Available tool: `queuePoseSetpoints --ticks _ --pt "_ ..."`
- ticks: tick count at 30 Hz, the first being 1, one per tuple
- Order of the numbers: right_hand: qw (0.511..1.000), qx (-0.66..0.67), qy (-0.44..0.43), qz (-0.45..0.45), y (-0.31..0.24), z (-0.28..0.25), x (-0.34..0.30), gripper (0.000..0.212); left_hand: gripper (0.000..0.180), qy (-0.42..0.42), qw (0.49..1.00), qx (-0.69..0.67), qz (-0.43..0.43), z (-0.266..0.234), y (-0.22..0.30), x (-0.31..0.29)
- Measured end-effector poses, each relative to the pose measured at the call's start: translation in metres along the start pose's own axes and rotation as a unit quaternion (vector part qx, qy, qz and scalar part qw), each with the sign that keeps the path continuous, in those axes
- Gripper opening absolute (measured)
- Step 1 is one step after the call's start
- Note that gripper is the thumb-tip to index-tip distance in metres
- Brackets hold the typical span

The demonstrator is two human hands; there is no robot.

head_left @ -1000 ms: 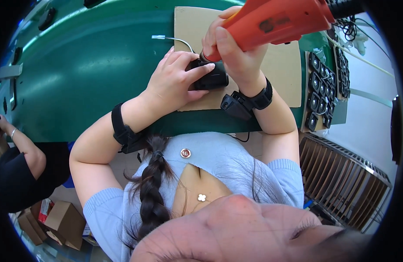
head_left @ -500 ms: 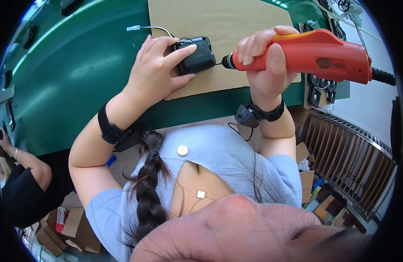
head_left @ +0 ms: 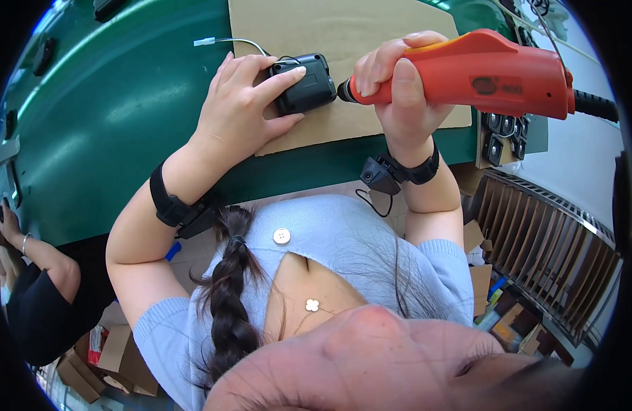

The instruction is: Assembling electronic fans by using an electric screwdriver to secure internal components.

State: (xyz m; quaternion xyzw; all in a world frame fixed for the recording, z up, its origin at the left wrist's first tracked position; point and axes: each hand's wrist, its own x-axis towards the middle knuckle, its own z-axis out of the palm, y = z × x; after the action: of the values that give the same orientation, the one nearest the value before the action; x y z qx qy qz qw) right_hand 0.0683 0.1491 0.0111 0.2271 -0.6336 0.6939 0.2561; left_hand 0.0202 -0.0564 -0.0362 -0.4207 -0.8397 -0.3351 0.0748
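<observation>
My left hand [head_left: 242, 96] grips a small black plastic housing [head_left: 306, 85] from its left side, thumb and fingers around it. A thin cable with a pale plug [head_left: 205, 42] runs from the housing's top left. Wrapped around the front of a red electric screwdriver [head_left: 494, 75] is my right hand [head_left: 405, 82]. The screwdriver lies level, its dark nose right up against the housing's right side; the bit is hidden there. Both things are over a sheet of brown cardboard [head_left: 357, 34].
The cardboard lies on a green tabletop [head_left: 138, 116]. At the right stand several black parts [head_left: 504, 130] on a board, and a slatted metal rack [head_left: 535, 240]. Another person's arm [head_left: 45, 260] is at the far left. Open cardboard boxes [head_left: 124, 359] are on the floor.
The screwdriver and my right hand have moved left, bringing the nose up to the housing; the bit that showed between them is now hidden. My left hand keeps its hold.
</observation>
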Motion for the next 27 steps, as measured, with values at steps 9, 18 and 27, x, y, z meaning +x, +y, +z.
queuePoseSetpoints --ticks 9,18,27 --pt "0.998 0.007 -0.042 0.046 0.002 0.01 0.004 0.021 0.055 0.028 0.999 0.014 0.024 0.0 -0.004 -0.004" --pt "0.998 -0.005 -0.037 0.05 -0.009 0.016 0.002 0.025 0.054 0.029 1.0 -0.003 0.006 0.004 -0.002 -0.004" --pt "0.995 0.099 -0.007 -0.008 0.001 0.034 0.001 0.03 0.052 0.025 1.0 -0.006 0.005 0.009 -0.002 0.003"
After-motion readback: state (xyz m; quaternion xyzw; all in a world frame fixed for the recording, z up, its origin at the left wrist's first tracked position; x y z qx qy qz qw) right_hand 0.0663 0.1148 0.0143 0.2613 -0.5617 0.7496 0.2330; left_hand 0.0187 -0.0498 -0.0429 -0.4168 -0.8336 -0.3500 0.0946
